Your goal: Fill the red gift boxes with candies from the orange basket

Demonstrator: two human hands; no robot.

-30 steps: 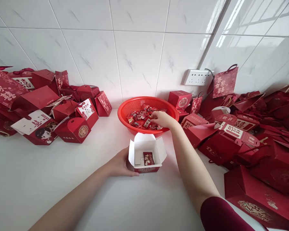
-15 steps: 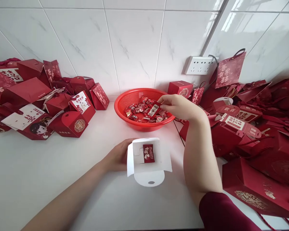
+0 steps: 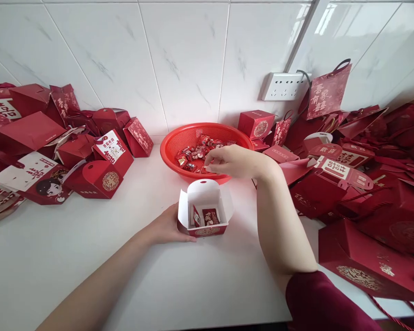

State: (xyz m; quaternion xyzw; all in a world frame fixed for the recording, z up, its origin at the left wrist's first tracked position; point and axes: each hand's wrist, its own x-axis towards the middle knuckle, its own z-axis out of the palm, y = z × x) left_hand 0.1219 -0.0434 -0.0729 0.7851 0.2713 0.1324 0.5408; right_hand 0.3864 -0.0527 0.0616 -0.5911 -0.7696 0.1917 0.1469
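My left hand (image 3: 167, 225) grips the left side of a small red gift box (image 3: 212, 231), its thumb along the front bottom edge. The box stands on the white tabletop with its white flaps spread. Inside lie a dark red packet (image 3: 210, 216) with white lettering and, leaning at the left wall, another red packet (image 3: 196, 216). My right hand (image 3: 231, 161) is over the front right of a red plastic basket (image 3: 172, 142), fingers bent and slightly apart at the wrapped candies (image 3: 193, 154). Its palm side is partly hidden, and I see no candy held.
Red gift boxes (image 3: 98, 179) are heaped at the left, and a larger pile of boxes (image 3: 331, 184) fills the right side. A white power strip (image 3: 284, 86) is fixed to the tiled wall (image 3: 193, 55) behind the basket.
The packet that my right hand held is gone from its fingers, and a second packet is now in the box. The right hand has shifted left and lower; the box has tipped back upright.
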